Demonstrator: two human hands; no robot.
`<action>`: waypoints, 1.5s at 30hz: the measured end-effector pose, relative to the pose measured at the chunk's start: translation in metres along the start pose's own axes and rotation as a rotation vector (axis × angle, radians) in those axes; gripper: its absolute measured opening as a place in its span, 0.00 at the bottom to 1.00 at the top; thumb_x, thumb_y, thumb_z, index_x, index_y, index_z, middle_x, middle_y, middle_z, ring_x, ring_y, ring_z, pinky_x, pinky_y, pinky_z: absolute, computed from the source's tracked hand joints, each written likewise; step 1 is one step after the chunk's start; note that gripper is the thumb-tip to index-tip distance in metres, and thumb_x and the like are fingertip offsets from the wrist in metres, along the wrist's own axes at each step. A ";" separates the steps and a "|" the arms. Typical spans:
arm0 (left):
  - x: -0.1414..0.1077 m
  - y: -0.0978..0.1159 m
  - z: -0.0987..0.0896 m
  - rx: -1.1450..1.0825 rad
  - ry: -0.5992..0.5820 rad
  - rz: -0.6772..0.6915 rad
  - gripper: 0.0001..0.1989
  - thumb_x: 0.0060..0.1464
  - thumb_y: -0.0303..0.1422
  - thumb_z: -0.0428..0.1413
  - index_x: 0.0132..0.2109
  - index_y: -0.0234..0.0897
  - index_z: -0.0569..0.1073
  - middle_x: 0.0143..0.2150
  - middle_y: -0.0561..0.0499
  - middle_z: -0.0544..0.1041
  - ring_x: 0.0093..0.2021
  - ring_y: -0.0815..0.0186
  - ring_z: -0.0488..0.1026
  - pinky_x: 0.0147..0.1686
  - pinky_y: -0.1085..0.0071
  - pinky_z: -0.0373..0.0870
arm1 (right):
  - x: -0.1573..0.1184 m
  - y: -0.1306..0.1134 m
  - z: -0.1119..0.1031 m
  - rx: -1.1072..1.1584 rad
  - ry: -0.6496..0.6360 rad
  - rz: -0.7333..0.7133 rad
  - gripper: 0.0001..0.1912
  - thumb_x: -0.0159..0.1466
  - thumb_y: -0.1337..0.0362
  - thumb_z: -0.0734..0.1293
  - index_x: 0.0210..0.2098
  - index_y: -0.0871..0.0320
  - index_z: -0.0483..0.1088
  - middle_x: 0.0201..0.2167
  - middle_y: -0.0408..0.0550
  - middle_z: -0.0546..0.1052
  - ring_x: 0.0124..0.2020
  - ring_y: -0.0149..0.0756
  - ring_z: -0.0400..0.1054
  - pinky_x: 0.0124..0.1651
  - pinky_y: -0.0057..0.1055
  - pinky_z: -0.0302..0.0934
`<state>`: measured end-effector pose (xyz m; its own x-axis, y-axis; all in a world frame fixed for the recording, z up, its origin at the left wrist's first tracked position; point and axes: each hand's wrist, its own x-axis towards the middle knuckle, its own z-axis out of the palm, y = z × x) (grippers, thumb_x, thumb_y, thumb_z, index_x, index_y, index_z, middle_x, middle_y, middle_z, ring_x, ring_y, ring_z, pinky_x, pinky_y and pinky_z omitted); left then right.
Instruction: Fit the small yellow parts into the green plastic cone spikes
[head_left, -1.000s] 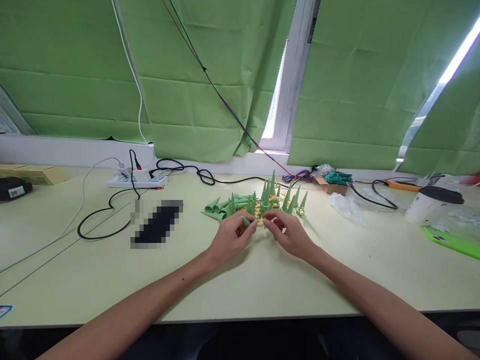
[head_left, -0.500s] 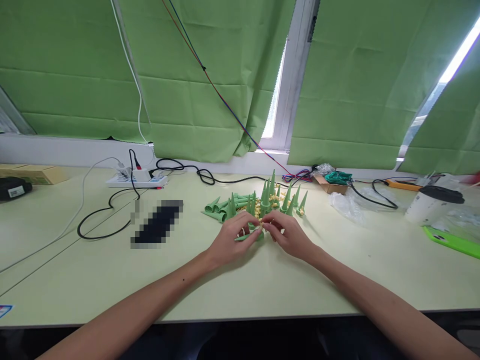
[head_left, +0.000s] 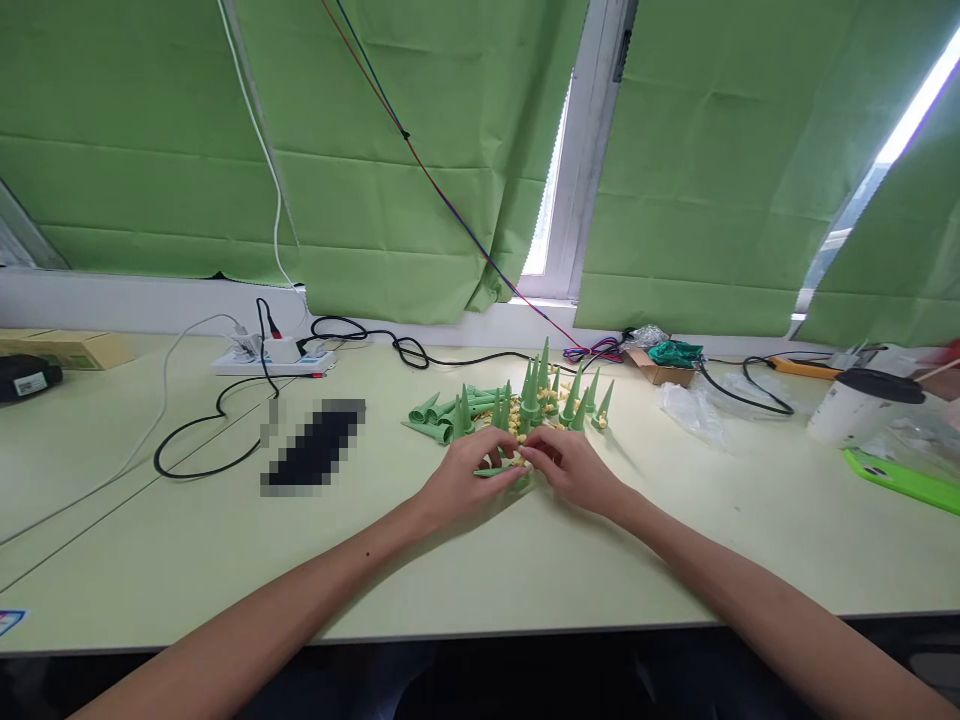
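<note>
Several green cones, some upright and others lying down, form a cluster (head_left: pixel 530 395) on the pale table, with small yellow pieces (head_left: pixel 515 412) among them. At its near edge, my left hand (head_left: pixel 469 472) is closed around a green cone (head_left: pixel 491 470) that lies sideways, its tip pointing left. My right hand (head_left: pixel 571 468) meets it from the right, thumb and forefinger pinched at a small yellow piece (head_left: pixel 520 461) by the cone's wide end. The fingers partly hide this piece.
Left of the hands lies a blurred dark object (head_left: pixel 315 447); behind it are a power strip (head_left: pixel 274 360) and black cables. To the right are a plastic bag (head_left: pixel 694 412), a lidded cup (head_left: pixel 862 408), a bright green phone (head_left: pixel 904 480) and a small open box (head_left: pixel 664 372).
My fingertips have shifted slightly at the cone's wide end, and the right hand sits a little lower. The cone cluster looks much the same.
</note>
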<state>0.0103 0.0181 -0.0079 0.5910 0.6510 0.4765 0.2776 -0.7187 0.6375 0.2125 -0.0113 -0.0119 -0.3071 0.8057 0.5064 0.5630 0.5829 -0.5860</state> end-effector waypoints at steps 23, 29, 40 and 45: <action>0.001 0.006 0.005 -0.091 -0.036 -0.114 0.07 0.57 0.33 0.57 0.41 0.38 0.77 0.40 0.51 0.77 0.39 0.66 0.73 0.33 0.74 0.69 | 0.001 0.002 0.003 -0.122 -0.013 0.116 0.23 0.70 0.57 0.58 0.20 0.57 0.52 0.17 0.37 0.55 0.21 0.28 0.47 0.26 0.29 0.42; 0.001 0.006 0.006 -0.113 -0.064 -0.155 0.10 0.59 0.36 0.56 0.44 0.38 0.78 0.40 0.51 0.79 0.32 0.69 0.73 0.28 0.75 0.68 | 0.000 0.002 0.003 -0.112 -0.082 0.127 0.24 0.72 0.56 0.55 0.21 0.57 0.55 0.17 0.38 0.57 0.21 0.28 0.48 0.27 0.30 0.43; 0.003 0.008 0.002 -0.076 -0.028 -0.200 0.11 0.58 0.39 0.56 0.41 0.36 0.77 0.32 0.53 0.78 0.20 0.75 0.61 0.20 0.76 0.57 | 0.000 -0.004 0.001 -0.023 -0.048 0.133 0.13 0.72 0.58 0.59 0.34 0.57 0.69 0.24 0.41 0.71 0.25 0.30 0.60 0.30 0.29 0.52; 0.003 0.004 0.002 -0.079 -0.008 -0.187 0.12 0.58 0.40 0.56 0.41 0.36 0.77 0.34 0.52 0.78 0.21 0.74 0.64 0.21 0.76 0.60 | 0.000 -0.003 0.001 0.015 -0.043 0.091 0.09 0.70 0.61 0.61 0.39 0.57 0.71 0.29 0.44 0.74 0.27 0.32 0.63 0.32 0.29 0.56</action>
<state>0.0149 0.0165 -0.0057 0.5406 0.7693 0.3405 0.3231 -0.5636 0.7603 0.2103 -0.0125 -0.0106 -0.2879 0.8593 0.4228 0.5787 0.5079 -0.6381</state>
